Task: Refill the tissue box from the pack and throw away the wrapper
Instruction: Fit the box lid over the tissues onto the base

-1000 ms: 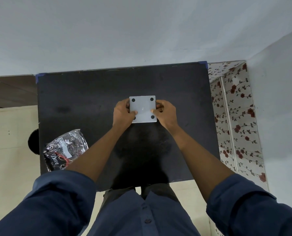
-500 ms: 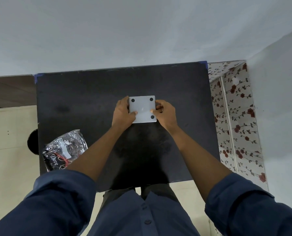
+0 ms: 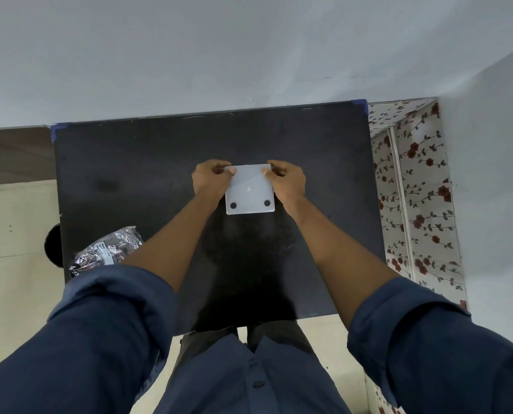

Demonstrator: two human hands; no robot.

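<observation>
The white square tissue box [image 3: 250, 191] stands upside down in the middle of the black table [image 3: 147, 162], its base up with two black rubber feet showing near me. My left hand [image 3: 211, 178] pinches the far left corner of the base. My right hand [image 3: 288, 179] pinches the far right corner. Both far feet are covered by my fingers. The tissue pack [image 3: 107, 251], in a crinkled silvery printed wrapper, lies at the table's near left edge, partly hidden behind my left sleeve.
A round black object [image 3: 53, 245] sits on the floor just left of the table. A wall runs along the table's far edge and another on the right, with a floral-patterned strip [image 3: 413, 189] between table and right wall.
Both hands have slid from the box's side edges to its far corners, fingers now curled over the two far feet. The pack has not moved.
</observation>
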